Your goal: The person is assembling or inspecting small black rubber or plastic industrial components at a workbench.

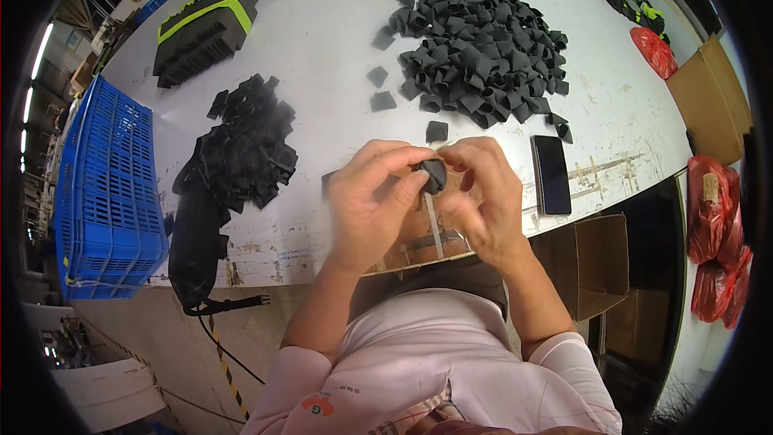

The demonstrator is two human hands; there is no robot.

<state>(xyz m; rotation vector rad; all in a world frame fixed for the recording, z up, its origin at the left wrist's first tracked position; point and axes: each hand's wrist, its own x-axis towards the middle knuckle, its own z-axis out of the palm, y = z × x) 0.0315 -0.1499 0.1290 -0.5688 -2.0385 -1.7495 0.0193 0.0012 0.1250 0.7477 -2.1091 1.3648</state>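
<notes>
Over the table's front edge, I hold a small black fabric loop (434,176) between both hands. My left hand (372,201) pinches it between thumb and forefinger. The curled fingertips of my right hand (487,201) are on its upper right side, with the thumb lower down and a little apart from it. Beneath my hands lies a brown board (419,238) with an upright pale metal strip (434,224). One flat black fabric piece (436,131) rests just beyond my fingers. A large heap of similar black loops (483,52) spreads farther back.
At left are a loose pile of black pieces (250,141), a long black pouch with a strap (195,242), a stack with a yellow-green band (205,32) and a blue crate (113,193). At right lie a phone (551,176), cardboard boxes (600,262) and red plastic bags (710,213).
</notes>
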